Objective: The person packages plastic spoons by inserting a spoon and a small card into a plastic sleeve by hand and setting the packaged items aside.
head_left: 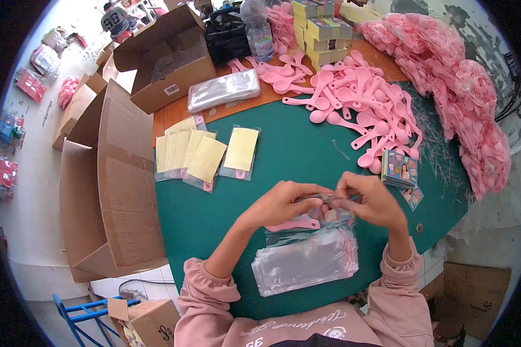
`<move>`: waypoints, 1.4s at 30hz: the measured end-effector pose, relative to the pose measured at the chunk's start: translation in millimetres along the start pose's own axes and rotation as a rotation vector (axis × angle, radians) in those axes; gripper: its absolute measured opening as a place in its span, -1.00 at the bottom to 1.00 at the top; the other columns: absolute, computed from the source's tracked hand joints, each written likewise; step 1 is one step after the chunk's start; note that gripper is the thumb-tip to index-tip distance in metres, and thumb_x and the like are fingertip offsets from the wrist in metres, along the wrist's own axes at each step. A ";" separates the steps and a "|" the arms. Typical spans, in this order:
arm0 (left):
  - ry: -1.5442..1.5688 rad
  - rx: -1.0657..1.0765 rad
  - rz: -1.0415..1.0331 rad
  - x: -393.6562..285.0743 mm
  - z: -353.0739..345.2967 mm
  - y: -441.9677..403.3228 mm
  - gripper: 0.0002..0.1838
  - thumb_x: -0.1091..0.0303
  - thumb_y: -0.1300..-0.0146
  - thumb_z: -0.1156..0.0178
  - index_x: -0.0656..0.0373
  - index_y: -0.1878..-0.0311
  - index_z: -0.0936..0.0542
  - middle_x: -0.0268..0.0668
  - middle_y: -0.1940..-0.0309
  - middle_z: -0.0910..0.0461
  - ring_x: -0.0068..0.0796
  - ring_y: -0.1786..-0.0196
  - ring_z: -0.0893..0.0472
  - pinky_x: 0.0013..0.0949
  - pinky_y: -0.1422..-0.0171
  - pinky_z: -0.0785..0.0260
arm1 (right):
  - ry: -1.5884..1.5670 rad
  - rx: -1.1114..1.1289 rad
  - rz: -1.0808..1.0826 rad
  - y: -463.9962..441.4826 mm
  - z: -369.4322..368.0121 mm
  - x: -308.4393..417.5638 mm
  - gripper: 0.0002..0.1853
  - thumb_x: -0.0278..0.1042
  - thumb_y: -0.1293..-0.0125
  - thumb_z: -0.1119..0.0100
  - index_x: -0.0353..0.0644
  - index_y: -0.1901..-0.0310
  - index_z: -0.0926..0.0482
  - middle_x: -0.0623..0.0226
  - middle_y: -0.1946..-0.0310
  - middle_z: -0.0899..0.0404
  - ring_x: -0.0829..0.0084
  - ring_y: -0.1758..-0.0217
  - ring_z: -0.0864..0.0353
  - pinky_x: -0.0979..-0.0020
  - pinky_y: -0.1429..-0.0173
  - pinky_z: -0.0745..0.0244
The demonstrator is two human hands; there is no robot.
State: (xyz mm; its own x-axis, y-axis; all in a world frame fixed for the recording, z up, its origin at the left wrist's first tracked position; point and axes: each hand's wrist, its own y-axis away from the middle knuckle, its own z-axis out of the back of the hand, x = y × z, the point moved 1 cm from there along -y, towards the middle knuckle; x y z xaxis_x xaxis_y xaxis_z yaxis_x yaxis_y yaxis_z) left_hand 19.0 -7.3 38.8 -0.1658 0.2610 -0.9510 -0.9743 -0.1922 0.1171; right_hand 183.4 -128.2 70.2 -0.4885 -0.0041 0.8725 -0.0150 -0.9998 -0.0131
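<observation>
My left hand [286, 202] and my right hand [371, 198] meet over the near part of the green table, both with fingers pinched on the top of a clear plastic bag [342, 216]. A printed picture card shows through the plastic, partly hidden by my fingers. Just below my left hand lies a pink measuring spoon [293, 225]; whether it is inside the bag I cannot tell. Closer to my body is a stack of clear plastic bags [298, 265]. Beyond my right hand stands a stack of picture cards [398, 168], with a loose card [413, 197] beside it.
Several packed bags with yellow cards [207, 159] lie at the left. A large heap of pink spoons [364, 104] covers the back right, beside bulging bags of spoons [440, 63]. Behind are a bag bundle [224, 91], card stacks [324, 43], a bottle [260, 37] and cardboard boxes [127, 191].
</observation>
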 end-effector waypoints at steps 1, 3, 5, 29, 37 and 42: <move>0.023 -0.008 -0.006 0.4 -2.8 -0.7 -0.67 0.37 -0.24 -0.07 0.24 -0.05 -0.46 -0.19 0.32 -0.62 -0.63 0.32 -0.54 -0.47 0.18 -0.40 | 0.082 0.015 0.050 -2.1 -5.6 1.0 -0.80 -0.46 -0.07 -0.21 -0.31 0.42 -0.35 0.28 0.58 -0.42 0.52 0.55 -0.41 0.47 0.48 -0.39; 0.039 -0.051 -0.021 -2.6 -6.8 0.1 -0.50 0.35 -0.23 -0.09 0.17 -0.23 -0.27 -0.20 0.34 -0.63 -0.58 0.30 -0.58 -0.40 0.16 -0.41 | 0.193 -0.021 0.081 -4.7 -16.7 -3.4 -0.76 -0.43 0.02 -0.25 -0.33 0.44 -0.37 0.22 0.55 -0.43 0.43 0.50 -0.43 0.40 0.37 -0.36; -0.009 -0.109 0.016 -7.4 -8.2 1.2 -0.44 0.31 -0.22 -0.11 0.15 -0.26 -0.21 -0.20 0.36 -0.64 -0.58 0.31 -0.58 -0.40 0.16 -0.41 | 0.102 -0.075 0.066 -7.8 -21.1 -5.3 -0.75 -0.44 0.02 -0.25 -0.34 0.47 -0.35 0.24 0.57 -0.42 0.44 0.53 -0.41 0.40 0.40 -0.34; 0.671 -0.313 0.143 36.0 -10.0 -3.9 -0.33 0.26 -0.35 0.09 0.12 -0.36 0.23 -0.02 0.09 -0.50 -0.25 0.08 -0.57 -0.37 0.03 -0.45 | 0.037 -0.419 0.143 -29.0 -16.1 -16.7 -0.69 -0.50 -0.02 -0.24 -0.29 0.14 -0.53 0.30 0.24 -0.57 0.52 0.21 -0.54 0.46 0.12 -0.45; 0.630 -0.276 0.175 48.5 -11.2 0.7 -0.30 0.42 -0.37 0.23 0.09 -0.35 0.45 0.02 0.12 -0.50 -0.21 0.07 -0.57 -0.29 0.02 -0.49 | 0.375 -0.131 0.181 -28.8 -40.9 -22.9 -0.77 -0.46 0.02 -0.25 -0.22 0.26 -0.52 0.19 0.22 -0.44 0.17 -0.02 -0.41 0.30 -0.02 -0.37; 0.709 -0.244 0.265 43.3 -7.7 3.0 -0.31 0.43 -0.36 0.18 0.02 -0.38 0.36 -0.02 0.16 -0.52 -0.24 0.12 -0.59 -0.28 0.03 -0.50 | 0.462 -0.080 0.303 -31.5 -48.4 -24.5 -0.83 -0.43 0.04 -0.21 -0.19 0.37 -0.45 0.23 0.33 -0.36 0.22 0.13 -0.39 0.28 0.08 -0.33</move>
State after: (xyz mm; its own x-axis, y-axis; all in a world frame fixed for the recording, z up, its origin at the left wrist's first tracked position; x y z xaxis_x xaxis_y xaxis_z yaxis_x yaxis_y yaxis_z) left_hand 10.1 -3.9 -4.3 -0.1714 -0.4715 -0.8650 -0.8416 -0.3864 0.3774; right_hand 153.6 -95.6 25.6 -0.8125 -0.2645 0.5195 0.1282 -0.9504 -0.2833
